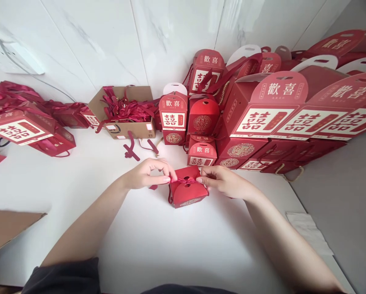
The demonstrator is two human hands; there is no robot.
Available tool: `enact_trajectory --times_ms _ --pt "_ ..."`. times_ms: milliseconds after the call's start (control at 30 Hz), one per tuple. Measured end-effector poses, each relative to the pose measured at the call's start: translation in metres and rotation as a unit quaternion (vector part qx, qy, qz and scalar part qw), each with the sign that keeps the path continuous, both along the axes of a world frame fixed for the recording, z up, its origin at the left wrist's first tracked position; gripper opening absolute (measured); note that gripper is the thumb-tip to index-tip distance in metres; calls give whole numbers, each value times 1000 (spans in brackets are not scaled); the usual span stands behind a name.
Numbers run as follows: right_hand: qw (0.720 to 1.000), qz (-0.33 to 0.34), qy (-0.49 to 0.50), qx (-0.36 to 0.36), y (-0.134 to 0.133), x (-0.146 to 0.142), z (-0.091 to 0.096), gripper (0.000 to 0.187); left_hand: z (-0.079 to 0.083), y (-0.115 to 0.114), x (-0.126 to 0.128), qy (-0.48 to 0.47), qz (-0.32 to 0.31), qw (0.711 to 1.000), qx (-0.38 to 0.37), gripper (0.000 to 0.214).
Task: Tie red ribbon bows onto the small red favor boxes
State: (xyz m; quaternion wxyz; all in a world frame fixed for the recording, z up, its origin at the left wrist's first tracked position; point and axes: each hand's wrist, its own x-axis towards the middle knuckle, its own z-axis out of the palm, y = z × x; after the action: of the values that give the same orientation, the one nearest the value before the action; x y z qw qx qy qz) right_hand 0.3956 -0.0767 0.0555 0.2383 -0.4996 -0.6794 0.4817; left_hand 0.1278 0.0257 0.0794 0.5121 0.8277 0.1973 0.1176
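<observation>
One box (189, 193) sits on the table (170, 245), probably centred so the left hand (152, 173) and right hand (222, 180) reach it equally. Both pinch the ribbon (180, 180) across its top from opposite sides, seemingly to tension it evenly. Stacked boxes (271, 118) and a ribbon-filled carton (136, 130) stand behind, presumably leaving working room in front.

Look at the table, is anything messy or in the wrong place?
Maybe the loose ribbon pieces on the white table, in front of the cardboard box: they look strayed, since a heap of ribbons sits inside it.
</observation>
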Motion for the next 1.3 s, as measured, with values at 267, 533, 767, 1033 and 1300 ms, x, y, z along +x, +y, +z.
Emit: enact_trajectory --times_ms 267,533,767,1033,1300 --pt "1000 -17 8 2 2 -1 3 45 11 -15 2 154 90 983 -40 37" --pt "1000 -3 2 20 4 3 -1 41 2 -12 8 166 60 980 -91 34" --pt "997 -17 -57 56 7 7 -5 42 -3 -3 3 204 15 971 -122 32" --pt "1000 -9 -13 25 8 5 -10 43 -8 -9 6 -16 -26 1000 2 16" --pt "1000 -1 7 12 9 1 -13 41 -44 -20 29 -91 32 994 -47 24"
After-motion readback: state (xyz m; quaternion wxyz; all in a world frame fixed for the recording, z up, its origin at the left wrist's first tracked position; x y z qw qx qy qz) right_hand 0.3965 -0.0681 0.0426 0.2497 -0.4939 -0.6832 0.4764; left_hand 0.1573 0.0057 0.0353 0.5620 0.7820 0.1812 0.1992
